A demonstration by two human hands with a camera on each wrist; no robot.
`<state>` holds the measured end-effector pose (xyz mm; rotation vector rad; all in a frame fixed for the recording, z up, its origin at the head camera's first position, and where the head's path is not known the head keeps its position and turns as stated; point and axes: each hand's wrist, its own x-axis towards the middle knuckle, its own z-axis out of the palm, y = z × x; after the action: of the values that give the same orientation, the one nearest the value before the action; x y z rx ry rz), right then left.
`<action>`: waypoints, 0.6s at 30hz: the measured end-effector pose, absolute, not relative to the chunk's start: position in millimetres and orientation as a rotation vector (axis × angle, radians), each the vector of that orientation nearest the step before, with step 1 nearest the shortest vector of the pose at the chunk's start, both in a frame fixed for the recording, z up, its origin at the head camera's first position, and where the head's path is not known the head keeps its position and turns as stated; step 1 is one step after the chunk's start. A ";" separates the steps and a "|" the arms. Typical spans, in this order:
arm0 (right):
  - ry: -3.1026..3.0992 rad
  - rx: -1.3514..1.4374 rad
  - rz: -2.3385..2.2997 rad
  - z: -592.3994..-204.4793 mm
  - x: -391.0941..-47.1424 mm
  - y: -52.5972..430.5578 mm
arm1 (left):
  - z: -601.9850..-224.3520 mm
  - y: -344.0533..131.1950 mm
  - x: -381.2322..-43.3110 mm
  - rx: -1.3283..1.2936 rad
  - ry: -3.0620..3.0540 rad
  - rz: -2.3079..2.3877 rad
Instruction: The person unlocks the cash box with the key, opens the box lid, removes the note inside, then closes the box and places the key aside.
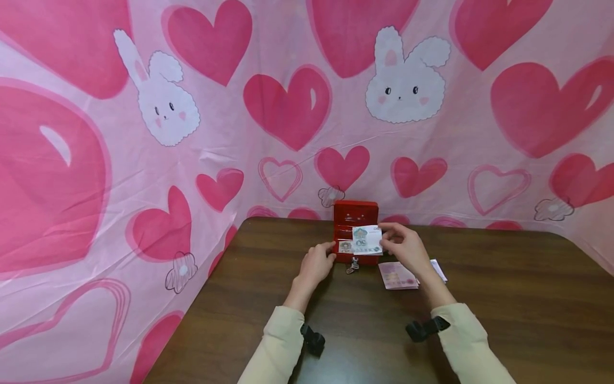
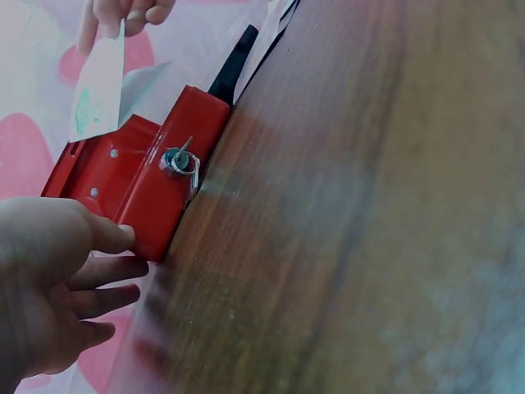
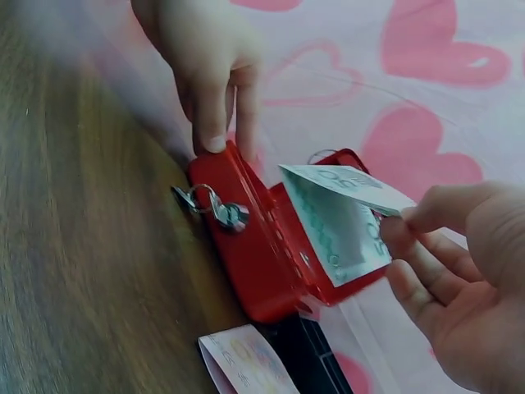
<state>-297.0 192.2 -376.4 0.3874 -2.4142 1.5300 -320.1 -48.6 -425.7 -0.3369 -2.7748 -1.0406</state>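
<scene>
A small red cash box stands with its lid up at the table's far edge, keys hanging from its front lock. My left hand holds the box's front left corner, thumb on the front and fingers along the side. Above the box my right hand pinches a folded green banknote by its right edge, thumb against fingers. The note's lower flap hangs over the opening and hides part of the inside. Folded pink banknotes lie on the table below the right hand.
A black flat-sided object lies against the box's right side; its kind is unclear. Behind the brown table hangs a pink cloth with hearts and rabbits, close to the box's back.
</scene>
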 end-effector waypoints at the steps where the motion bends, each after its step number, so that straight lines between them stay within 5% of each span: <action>1: -2.416 0.402 1.549 -376.1 -295.7 194.0 | -425.9 -48.5 -320.4 -0.339 -2.773 -1.042; 18: -2.546 0.455 1.593 -379.3 -291.3 213.4 | -425.4 -48.6 -320.7 -0.318 -2.781 -1.060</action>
<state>-291.3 213.4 -379.3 0.4552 -2.5463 1.5933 -320.7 -48.6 -425.4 -0.3183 -2.7807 -1.0602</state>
